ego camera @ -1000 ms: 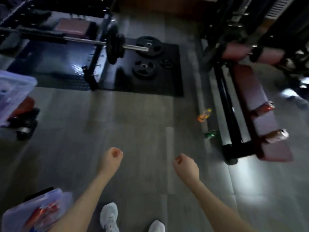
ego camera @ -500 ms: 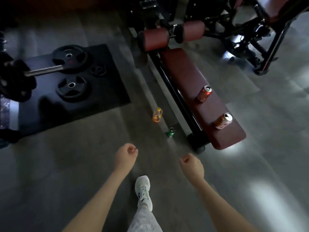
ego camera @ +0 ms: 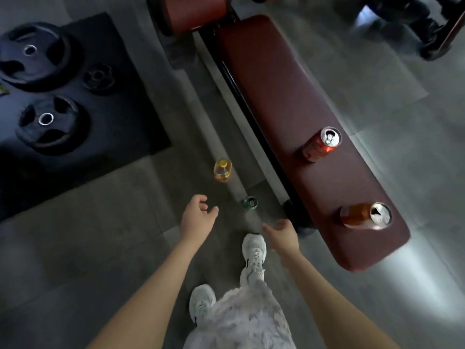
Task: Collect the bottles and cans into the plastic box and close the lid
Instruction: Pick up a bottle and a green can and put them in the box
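Both bare hands are reaching forward and down over a grey tiled floor (ego camera: pixel 75 248), fingers loosely spread and holding nothing; the left hand (ego camera: pixel 197 219) is hanging just short of a small bottle (ego camera: pixel 222 170) with a yellow cap and orange liquid, which is standing upright on the floor; the right hand (ego camera: pixel 283 235) is hovering near a green can (ego camera: pixel 250 202), also upright on the floor, its round metal top showing. A long padded bench (ego camera: pixel 289 96), smooth dark red and rounded at its end, is running diagonally on the right; a red can (ego camera: pixel 320 144) and an orange-brown can (ego camera: pixel 364 215), both with opened silver tops, are standing on it well apart. Round black weight plates (ego camera: pixel 47 124) are lying on a dark mat (ego camera: pixel 130 117) on the left; white sneakers (ego camera: pixel 254 250) are showing below.
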The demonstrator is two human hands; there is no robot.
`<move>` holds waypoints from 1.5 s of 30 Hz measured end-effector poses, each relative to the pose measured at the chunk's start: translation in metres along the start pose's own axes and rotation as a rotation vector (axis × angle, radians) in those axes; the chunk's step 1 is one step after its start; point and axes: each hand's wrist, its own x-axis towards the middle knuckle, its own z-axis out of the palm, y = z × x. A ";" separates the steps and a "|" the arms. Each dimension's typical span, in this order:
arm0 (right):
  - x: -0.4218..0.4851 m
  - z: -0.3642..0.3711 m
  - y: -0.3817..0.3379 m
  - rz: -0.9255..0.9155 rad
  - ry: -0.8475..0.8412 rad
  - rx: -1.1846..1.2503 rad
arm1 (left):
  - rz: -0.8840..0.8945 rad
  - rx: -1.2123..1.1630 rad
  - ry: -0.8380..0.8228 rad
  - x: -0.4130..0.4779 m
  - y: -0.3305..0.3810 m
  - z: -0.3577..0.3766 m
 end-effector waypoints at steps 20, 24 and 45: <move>0.364 0.196 0.053 0.036 -0.086 -0.479 | 0.162 0.254 -0.028 0.358 -0.133 0.217; 0.361 0.192 0.044 0.003 -0.068 -0.514 | 0.211 0.190 0.015 0.366 -0.131 0.215; 0.346 0.169 -0.050 -0.108 0.042 -0.445 | 0.150 0.121 -0.153 0.375 -0.112 0.181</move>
